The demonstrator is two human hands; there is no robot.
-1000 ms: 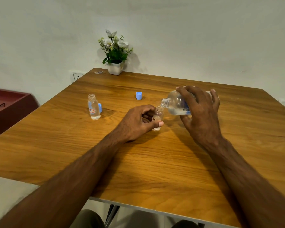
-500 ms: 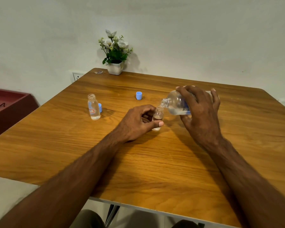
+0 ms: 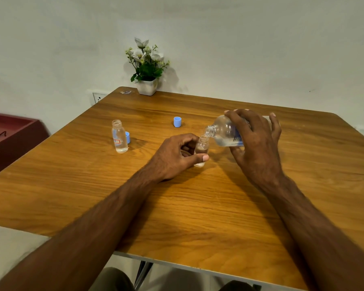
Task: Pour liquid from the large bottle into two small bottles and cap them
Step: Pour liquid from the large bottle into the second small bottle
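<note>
A: Status on the pour?

B: Right hand (image 3: 254, 143) is clamped around the large bottle (image 3: 225, 131), tipped nearly flat, neck pointing left and down. Its mouth sits right over the mouth of the small bottle (image 3: 201, 147), touching or just above; can't tell which.

A: Left side?

B: Left hand (image 3: 177, 156) is wrapped on that small bottle, thumb across the front, fingers (image 3: 187, 141) behind. Bottle stands upright on the table (image 3: 198, 206). Fill level is hidden by the thumb.

A: Any change vs the last two frames?

B: Basically none. Both hands are in the same grip and the same spot as a second ago and half a second ago. Same tilt on the large bottle. No visible stream at the neck, too small to resolve.

A: Other parts?

B: Second small bottle (image 3: 119, 136) is upright on the left, well apart from the hands, uncapped, a little clear liquid at the bottom. One blue cap (image 3: 127, 137) sits just behind it, partly hidden. Another blue cap (image 3: 177, 122) stands further back, mid-table. None of them moved.

A: Background?

B: Potted plant (image 3: 147, 68) at the far edge by the wall.
</note>
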